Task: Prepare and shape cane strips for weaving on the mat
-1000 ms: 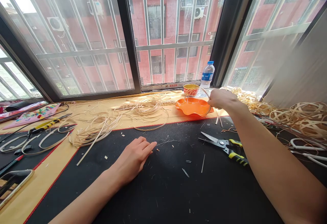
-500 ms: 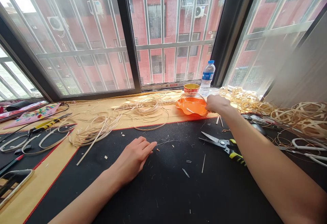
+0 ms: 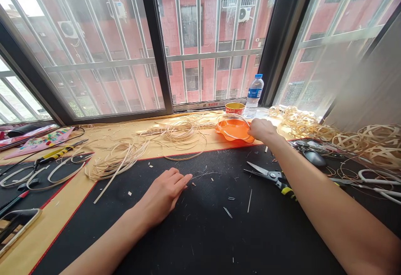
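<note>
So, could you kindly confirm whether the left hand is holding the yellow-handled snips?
No, the left hand rests on the black mat, while the yellow-handled snips lie apart to its right.

Bottle (image 3: 254, 95): far right, upright, blue-capped
Pink packet (image 3: 42, 141): far left
Window (image 3: 160, 57): far side, dark-framed
Building (image 3: 208, 28): red, outside
</note>
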